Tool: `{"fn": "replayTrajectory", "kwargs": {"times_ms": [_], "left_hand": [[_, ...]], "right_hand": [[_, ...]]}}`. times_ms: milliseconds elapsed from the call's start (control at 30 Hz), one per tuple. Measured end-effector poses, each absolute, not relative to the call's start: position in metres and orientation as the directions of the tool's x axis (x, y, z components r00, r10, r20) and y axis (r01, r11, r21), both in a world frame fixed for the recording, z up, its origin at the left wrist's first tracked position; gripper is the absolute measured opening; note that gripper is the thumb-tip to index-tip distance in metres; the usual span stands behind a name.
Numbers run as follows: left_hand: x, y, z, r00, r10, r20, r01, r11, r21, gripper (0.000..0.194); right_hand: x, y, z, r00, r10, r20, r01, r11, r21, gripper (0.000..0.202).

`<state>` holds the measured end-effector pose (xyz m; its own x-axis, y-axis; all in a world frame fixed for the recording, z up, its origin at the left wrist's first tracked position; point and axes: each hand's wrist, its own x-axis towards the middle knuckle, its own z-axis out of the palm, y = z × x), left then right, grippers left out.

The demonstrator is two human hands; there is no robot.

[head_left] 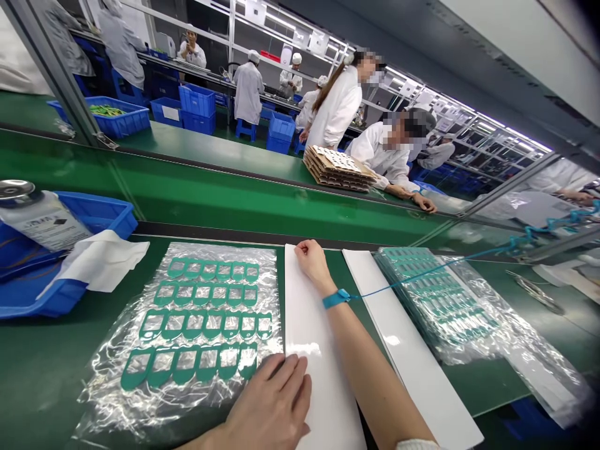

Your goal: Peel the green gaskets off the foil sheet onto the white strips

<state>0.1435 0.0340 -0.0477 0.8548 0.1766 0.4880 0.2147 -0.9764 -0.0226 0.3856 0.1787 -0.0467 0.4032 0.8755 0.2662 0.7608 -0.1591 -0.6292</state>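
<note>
A long white sheet or strip (307,319) lies lengthwise on the green table. Over its far end is my right hand (312,259), its fingers curled and pinched together near the top edge; what they hold, if anything, is too small to make out. A blue band circles that wrist. My left hand (274,400) rests palm down across the near left edge of the strip, fingers extended. Left of the strip, rows of green frame-shaped pieces (194,322) lie on crinkled clear plastic (112,356).
A second white strip (398,337) and a stack of green pieces in plastic (440,294) lie to the right. A blue cord crosses above them. At left, a blue tray (60,300) holds a metal can (44,219) and white cloth. Co-workers stand beyond the ledge.
</note>
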Motion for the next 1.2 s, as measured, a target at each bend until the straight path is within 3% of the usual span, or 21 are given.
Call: {"fn": "replayTrajectory", "kwargs": {"times_ms": [833,1200], "left_hand": [[0.143,0.034,-0.05,0.886,0.153,0.437,0.182,-0.983,-0.025,0.045],[0.142,0.033,-0.047,0.889,0.173,0.424,0.189,-0.982,0.005,0.045]], "right_hand": [[0.383,0.172,-0.057,0.416,0.841,0.346,0.751,-0.103,-0.652,0.02],[0.382,0.183,-0.049,0.459,0.858,0.231,0.781,-0.266,-0.565,0.011]]}}
